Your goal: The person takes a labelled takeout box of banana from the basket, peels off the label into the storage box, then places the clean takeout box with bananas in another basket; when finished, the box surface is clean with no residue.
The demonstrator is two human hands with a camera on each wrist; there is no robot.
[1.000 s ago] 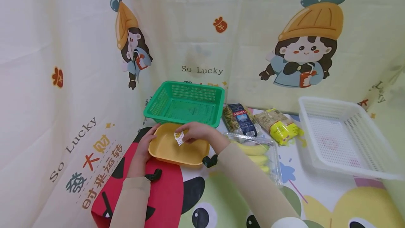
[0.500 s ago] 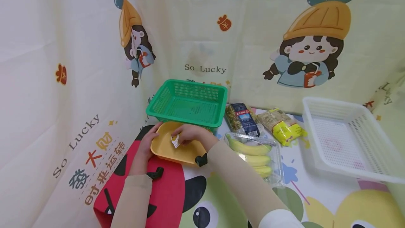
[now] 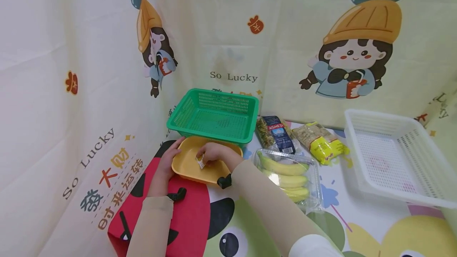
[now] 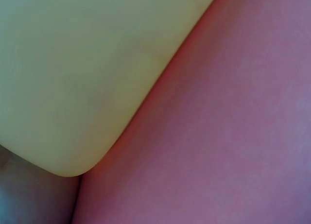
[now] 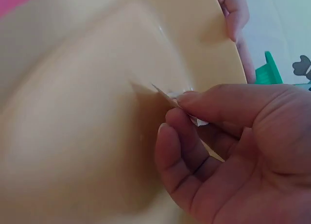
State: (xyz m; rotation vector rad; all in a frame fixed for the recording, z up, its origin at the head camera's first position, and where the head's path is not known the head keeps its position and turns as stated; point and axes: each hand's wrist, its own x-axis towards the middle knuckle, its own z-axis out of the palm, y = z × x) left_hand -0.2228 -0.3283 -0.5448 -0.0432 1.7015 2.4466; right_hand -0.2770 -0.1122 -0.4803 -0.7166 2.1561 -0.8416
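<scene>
Head view: right hand (image 3: 214, 154) pinches small white-yellow label (image 3: 200, 162) — over yellow tray (image 3: 185, 165).

Two baskets (image 3: 214, 115); one yellow tray (image 3: 185, 164); two packets (image 3: 278, 134); one banana pack (image 3: 285, 175)

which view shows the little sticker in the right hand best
The head view: the sticker shows its printed face, pinched by the right hand over the yellow tray. The right wrist view shows only its thin edge; the left wrist view shows none of it.

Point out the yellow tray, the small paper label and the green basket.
yellow tray (image 3: 185, 164), head view, bare floor of the tray.
paper label (image 3: 201, 162), head view, its printed face.
green basket (image 3: 177, 115), head view, left wall.
</scene>
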